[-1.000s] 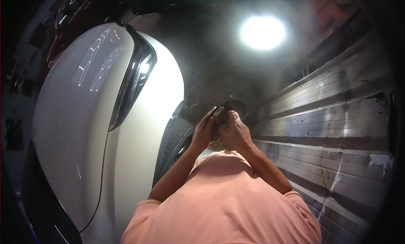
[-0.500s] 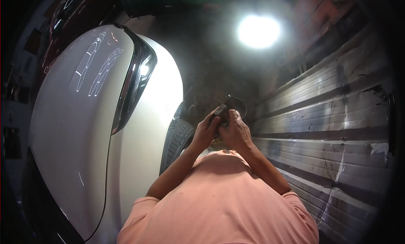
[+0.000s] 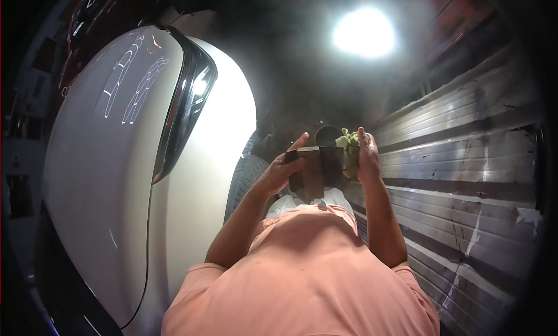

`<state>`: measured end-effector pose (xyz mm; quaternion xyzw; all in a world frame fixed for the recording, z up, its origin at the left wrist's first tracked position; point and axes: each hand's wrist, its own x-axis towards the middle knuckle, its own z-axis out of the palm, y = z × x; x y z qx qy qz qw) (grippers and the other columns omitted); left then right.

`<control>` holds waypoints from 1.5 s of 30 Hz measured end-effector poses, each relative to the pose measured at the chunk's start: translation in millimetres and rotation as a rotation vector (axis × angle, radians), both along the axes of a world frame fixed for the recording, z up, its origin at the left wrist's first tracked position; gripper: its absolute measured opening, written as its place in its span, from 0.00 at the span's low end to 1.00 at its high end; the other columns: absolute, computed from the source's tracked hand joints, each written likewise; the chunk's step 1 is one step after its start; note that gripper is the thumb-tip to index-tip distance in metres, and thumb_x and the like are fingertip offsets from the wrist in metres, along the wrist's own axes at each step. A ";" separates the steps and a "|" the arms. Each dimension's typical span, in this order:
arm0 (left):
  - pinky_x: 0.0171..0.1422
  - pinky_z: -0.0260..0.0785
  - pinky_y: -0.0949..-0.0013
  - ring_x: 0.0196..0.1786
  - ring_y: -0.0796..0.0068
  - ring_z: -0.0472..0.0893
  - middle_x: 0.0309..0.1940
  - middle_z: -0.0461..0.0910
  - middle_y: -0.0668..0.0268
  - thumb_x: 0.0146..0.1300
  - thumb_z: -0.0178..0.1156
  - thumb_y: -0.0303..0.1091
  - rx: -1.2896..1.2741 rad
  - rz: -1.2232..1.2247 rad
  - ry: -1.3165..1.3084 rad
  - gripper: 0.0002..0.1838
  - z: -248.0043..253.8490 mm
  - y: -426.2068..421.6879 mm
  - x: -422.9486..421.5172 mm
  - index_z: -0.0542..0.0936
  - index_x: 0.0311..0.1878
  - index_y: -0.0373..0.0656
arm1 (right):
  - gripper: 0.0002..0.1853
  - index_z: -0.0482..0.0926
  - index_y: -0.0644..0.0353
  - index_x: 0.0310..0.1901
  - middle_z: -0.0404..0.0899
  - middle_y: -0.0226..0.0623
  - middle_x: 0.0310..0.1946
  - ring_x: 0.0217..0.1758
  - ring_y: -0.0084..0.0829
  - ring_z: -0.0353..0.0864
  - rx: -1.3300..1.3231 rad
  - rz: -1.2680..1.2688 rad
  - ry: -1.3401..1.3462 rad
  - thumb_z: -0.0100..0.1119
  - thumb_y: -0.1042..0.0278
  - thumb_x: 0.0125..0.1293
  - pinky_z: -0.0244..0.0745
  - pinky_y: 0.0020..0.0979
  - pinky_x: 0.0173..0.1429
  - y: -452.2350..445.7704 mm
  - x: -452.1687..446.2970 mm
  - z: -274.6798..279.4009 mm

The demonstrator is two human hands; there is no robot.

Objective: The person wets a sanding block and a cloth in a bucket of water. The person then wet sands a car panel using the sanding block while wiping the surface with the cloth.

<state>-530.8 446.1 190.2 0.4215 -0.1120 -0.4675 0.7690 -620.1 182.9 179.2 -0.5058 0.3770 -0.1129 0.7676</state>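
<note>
My left hand point(image 3: 281, 172) holds a dark block-like object point(image 3: 293, 160) between thumb and fingers, in front of my waist. To its right, my right hand point(image 3: 368, 157) is closed on a crumpled greenish-yellow cloth point(image 3: 349, 153). The two hands are apart. Between them is a brownish flat shape point(image 3: 312, 167), and I cannot make out whether it belongs to the object in my left hand. A dark round thing point(image 3: 329, 136) shows just beyond the hands.
On the left is a white car point(image 3: 192, 220) with a dark headlight point(image 3: 189, 103) and a tyre point(image 3: 250, 176). Corrugated metal sheeting point(image 3: 442, 161) runs along the right. A bright light point(image 3: 364, 32) shines ahead over the dark floor.
My hands were close together around the dark object. My right hand has moved right, away from my left, and the greenish-yellow cloth now shows clearly in it.
</note>
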 end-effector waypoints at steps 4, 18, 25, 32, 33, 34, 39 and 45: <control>0.80 0.64 0.63 0.72 0.73 0.74 0.74 0.72 0.64 0.78 0.67 0.37 0.030 0.068 0.121 0.35 -40.2 -49.2 -8.6 0.66 0.82 0.44 | 0.41 0.73 0.63 0.72 0.82 0.39 0.61 0.63 0.29 0.81 0.291 0.215 -0.103 0.39 0.28 0.84 0.74 0.33 0.72 17.9 11.3 24.7; 0.75 0.72 0.67 0.69 0.73 0.79 0.68 0.78 0.59 0.87 0.52 0.38 0.394 0.279 0.171 0.26 -145.8 -155.1 -29.9 0.56 0.79 0.43 | 0.44 0.62 0.78 0.78 0.64 0.68 0.79 0.83 0.62 0.65 -1.064 0.722 0.027 0.70 0.72 0.62 0.63 0.49 0.85 -24.7 -16.2 -81.7; 0.65 0.74 0.58 0.57 0.61 0.80 0.56 0.79 0.46 0.80 0.44 0.37 0.962 -0.107 -0.172 0.21 -268.0 -176.6 -38.8 0.82 0.59 0.35 | 0.47 0.69 0.72 0.74 0.74 0.55 0.75 0.70 0.47 0.78 -1.343 0.873 0.422 0.78 0.62 0.54 0.76 0.50 0.64 -31.8 -5.7 -182.1; 0.53 0.76 0.58 0.48 0.64 0.83 0.42 0.84 0.51 0.82 0.49 0.62 0.787 0.012 0.292 0.35 -355.6 -208.3 -17.7 0.85 0.43 0.33 | 0.26 0.74 0.71 0.69 0.83 0.53 0.63 0.62 0.52 0.85 -0.913 0.731 0.670 0.62 0.65 0.75 0.81 0.45 0.62 -58.8 4.9 -281.8; 0.56 0.75 0.57 0.49 0.61 0.82 0.40 0.84 0.50 0.82 0.48 0.64 0.849 0.013 0.051 0.38 -374.9 -213.6 -16.1 0.85 0.36 0.33 | 0.26 0.73 0.73 0.70 0.84 0.52 0.60 0.62 0.50 0.86 -0.817 0.614 0.728 0.61 0.68 0.75 0.81 0.43 0.62 -68.5 -5.0 -304.9; 0.58 0.74 0.56 0.50 0.58 0.82 0.39 0.83 0.49 0.82 0.47 0.67 0.899 0.022 -0.193 0.42 -399.0 -219.6 -12.7 0.85 0.30 0.34 | 0.26 0.72 0.74 0.71 0.85 0.52 0.57 0.61 0.48 0.86 -0.726 0.499 0.777 0.60 0.70 0.76 0.81 0.41 0.63 -77.4 -15.6 -329.2; 0.63 0.75 0.51 0.56 0.45 0.82 0.52 0.78 0.48 0.62 0.74 0.38 0.974 -0.085 -0.602 0.12 -524.0 -271.8 30.7 0.85 0.42 0.41 | 0.25 0.71 0.72 0.72 0.84 0.46 0.57 0.54 0.35 0.89 0.239 -0.197 0.691 0.54 0.68 0.79 0.83 0.33 0.59 -72.9 -78.3 -402.0; 0.78 0.72 0.50 0.76 0.41 0.74 0.76 0.67 0.43 0.69 0.67 0.45 1.138 -0.890 -1.035 0.34 -704.3 -354.0 66.0 0.73 0.78 0.55 | 0.26 0.69 0.70 0.71 0.83 0.55 0.62 0.51 0.43 0.91 0.706 -0.394 0.523 0.44 0.64 0.79 0.90 0.41 0.51 -23.0 -103.5 -460.7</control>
